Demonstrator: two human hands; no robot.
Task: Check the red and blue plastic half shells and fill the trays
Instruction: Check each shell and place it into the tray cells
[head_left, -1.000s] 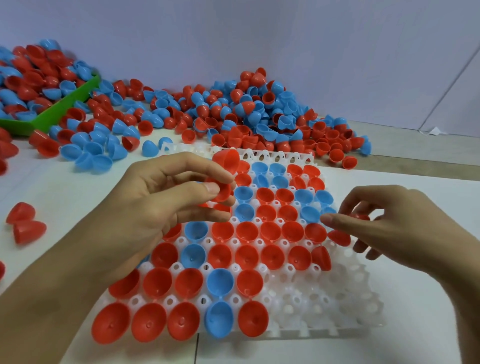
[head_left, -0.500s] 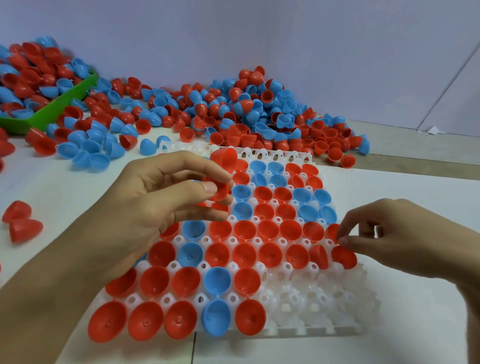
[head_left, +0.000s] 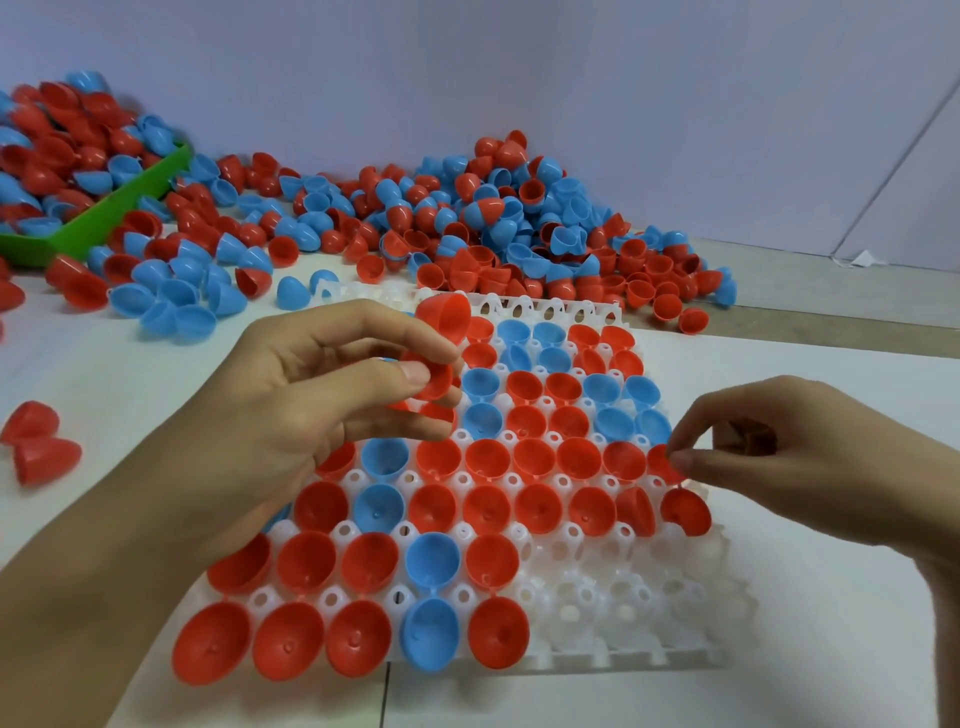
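**A:** Head view first: what are the hands doing?

**B:** The left hand (head_left: 311, 395) hovers over the tray's far left part, thumb and fingers curled round a small stack of red half shells (head_left: 441, 332), one cup sticking up past the fingertips. The right hand (head_left: 795, 457) sits at the tray's right edge, thumb and forefinger pinched together at the rim of a red shell (head_left: 662, 462) on the end of a row. Just below it another red shell (head_left: 685, 512) sits tilted in its pocket.

**A:** And the white tray (head_left: 649, 613) itself?

**B:** I'd say well over half full. The far rows and the left side hold red and blue cups, open side up. The near right corner is bare pockets, so two or three partial rows remain. One shell next to the tilted one also leans and may need seating.

**A:** Supply?

**B:** Plenty. A big loose pile (head_left: 493, 223) of both colours lies just beyond the tray, and a green bin (head_left: 104, 218) at far left is heaped too. Two red strays (head_left: 39, 441) rest near the left forearm.

**A:** The setting?

**B:** A white tabletop (head_left: 831, 649) against a plain pale wall (head_left: 571, 78).
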